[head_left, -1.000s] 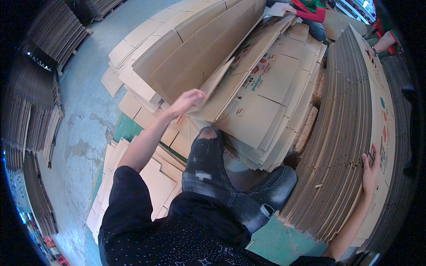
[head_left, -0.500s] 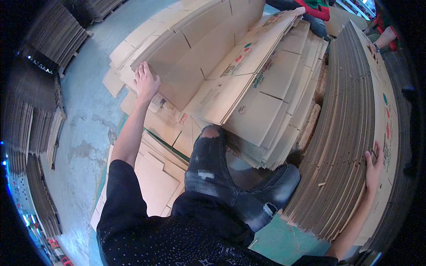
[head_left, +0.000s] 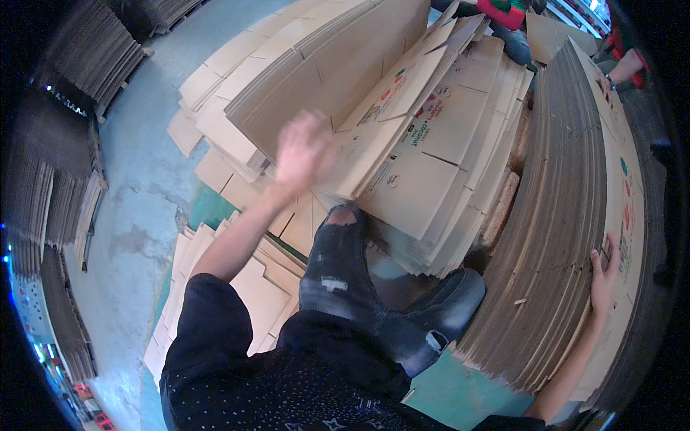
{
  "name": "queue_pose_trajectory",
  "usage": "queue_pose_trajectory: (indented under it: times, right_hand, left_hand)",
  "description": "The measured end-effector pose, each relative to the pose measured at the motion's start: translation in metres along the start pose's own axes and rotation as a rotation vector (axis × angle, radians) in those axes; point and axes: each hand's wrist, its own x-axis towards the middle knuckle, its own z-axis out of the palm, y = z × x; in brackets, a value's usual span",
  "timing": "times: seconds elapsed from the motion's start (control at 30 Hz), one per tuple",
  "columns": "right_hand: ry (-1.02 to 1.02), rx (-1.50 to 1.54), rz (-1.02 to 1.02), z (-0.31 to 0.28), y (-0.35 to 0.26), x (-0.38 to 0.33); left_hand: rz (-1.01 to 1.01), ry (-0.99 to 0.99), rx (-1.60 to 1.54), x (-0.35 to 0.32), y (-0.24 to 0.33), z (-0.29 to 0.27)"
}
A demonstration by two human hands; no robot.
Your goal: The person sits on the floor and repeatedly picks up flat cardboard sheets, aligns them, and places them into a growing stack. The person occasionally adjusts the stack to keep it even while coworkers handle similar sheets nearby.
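Note:
My left hand [head_left: 305, 152], smeared by motion, is in front of a bundle of plain cardboard sheets [head_left: 316, 79] leaning upright at the left. Whether it touches them I cannot tell. Just right of it lie printed flattened cardboard boxes [head_left: 392, 108], on top of a low pile of flattened boxes [head_left: 431, 190]. My right hand [head_left: 605, 276] rests with fingers apart on the printed outer sheet [head_left: 624, 194] of a tall stack of cardboard [head_left: 553, 208], its thumb by the stack's edge.
Loose flattened boxes [head_left: 248, 294] lie beside my left knee. Dark cardboard stacks [head_left: 86, 57] stand at the far left. A co-worker's red sleeve [head_left: 499, 11] shows at the far end of the pile; another person's hand [head_left: 605, 85] touches the right stack. Wooden pallet parts [head_left: 499, 208] show between the stacks.
My left hand has left the edge of the upright sheets and moved right. The printed boxes' far ends have spread apart, and the co-worker's hand there is out of sight. My right hand stays put.

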Motion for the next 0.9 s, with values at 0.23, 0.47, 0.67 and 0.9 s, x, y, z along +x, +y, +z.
queue_pose_trajectory:
  times: [0.23, 0.47, 0.67, 0.9]
  right_hand:
    - [0.020, -0.024, 0.006, 0.002, 0.000, 0.000]
    - [0.039, -0.064, 0.004, 0.003, -0.001, 0.003]
    - [0.019, -0.053, -0.009, 0.005, 0.010, 0.005]
    - [0.058, -0.082, -0.003, 0.006, 0.007, 0.004]
  left_hand:
    - [-0.858, -0.312, 0.146, 0.018, -0.111, -0.012]
    - [-0.844, -0.199, 0.285, 0.010, -0.186, -0.004]
    - [-0.905, -0.295, 0.142, 0.007, -0.257, 0.001]
    - [-0.540, 0.153, 0.426, -0.006, -0.141, 0.004]
